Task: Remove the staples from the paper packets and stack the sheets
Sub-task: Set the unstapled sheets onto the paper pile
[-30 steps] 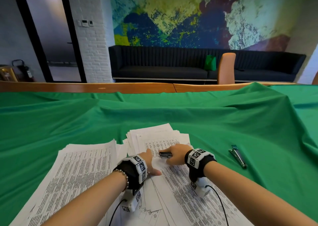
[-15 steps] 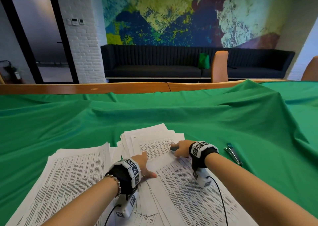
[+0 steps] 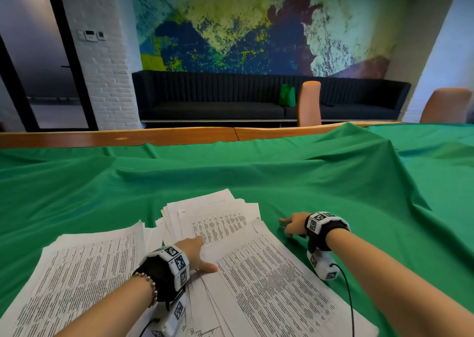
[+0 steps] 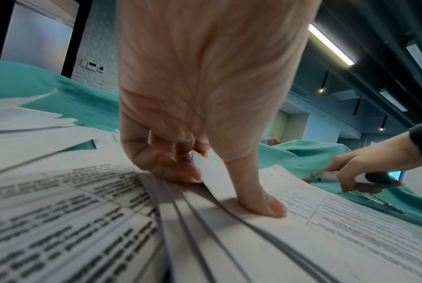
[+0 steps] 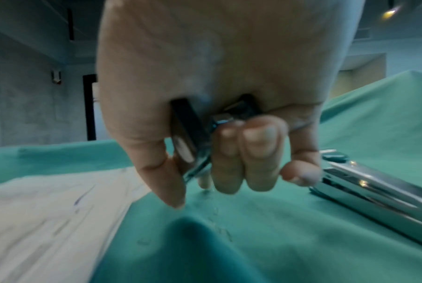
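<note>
Packets of printed sheets lie fanned; left fingers pinch one, right fingers grip remover.

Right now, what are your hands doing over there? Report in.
Left hand pins the paper packets. Right hand grips the staple remover over the green cloth. Stapler beside it.
</note>
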The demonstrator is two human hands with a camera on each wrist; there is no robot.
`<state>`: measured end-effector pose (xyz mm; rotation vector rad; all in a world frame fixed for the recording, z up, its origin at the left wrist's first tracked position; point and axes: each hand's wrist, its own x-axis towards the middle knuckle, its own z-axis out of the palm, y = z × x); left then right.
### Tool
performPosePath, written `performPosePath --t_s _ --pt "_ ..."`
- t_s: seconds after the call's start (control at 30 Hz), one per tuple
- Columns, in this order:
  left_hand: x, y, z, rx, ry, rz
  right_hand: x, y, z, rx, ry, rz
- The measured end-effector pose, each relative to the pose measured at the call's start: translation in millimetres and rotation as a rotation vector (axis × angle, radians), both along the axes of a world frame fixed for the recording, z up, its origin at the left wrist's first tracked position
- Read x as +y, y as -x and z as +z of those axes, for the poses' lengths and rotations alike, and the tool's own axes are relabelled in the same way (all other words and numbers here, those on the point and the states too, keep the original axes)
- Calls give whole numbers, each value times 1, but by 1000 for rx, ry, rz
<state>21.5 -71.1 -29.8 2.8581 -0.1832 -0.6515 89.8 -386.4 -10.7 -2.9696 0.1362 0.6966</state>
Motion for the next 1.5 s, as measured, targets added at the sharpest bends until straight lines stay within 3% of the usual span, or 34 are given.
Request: performPosePath --t_s 0.2,0.3,0.4,0.53,0.6,0.67,0.73,0.87,0.93,1.1,1.3,1.5 --pt "-6 -5 9 50 -23 -3 -19 17 26 -148 -277 -145" --pt "-7 -9 17 66 62 43 -23 23 34 -223 -323 -220" --pt "-1 -13 18 54 270 214 -23 31 40 -236 -332 -246" --pt "1 -12 11 35 740 454 -18 40 36 -200 -351 -245" --pt "-3 -7 9 140 880 526 -12 45 30 -179 -391 -246" --pt "-7 9 9 329 852 522 -7 53 26 -181 -416 -253" --pt "-6 17 0 402 796 488 -1 57 22 -187 -430 -243" --pt "-17 23 -3 171 869 489 7 60 23 -172 -429 -196" --pt "-23 20 2 37 815 438 11 63 23 -181 -419 -171" --pt "-12 19 55 -247 716 284 22 65 24 -248 -422 -125" --pt "81 -21 84 -423 358 364 41 64 14 -241 -482 -86" --pt "192 -49 60 -442 43 583 73 56 -1 -221 -303 97"
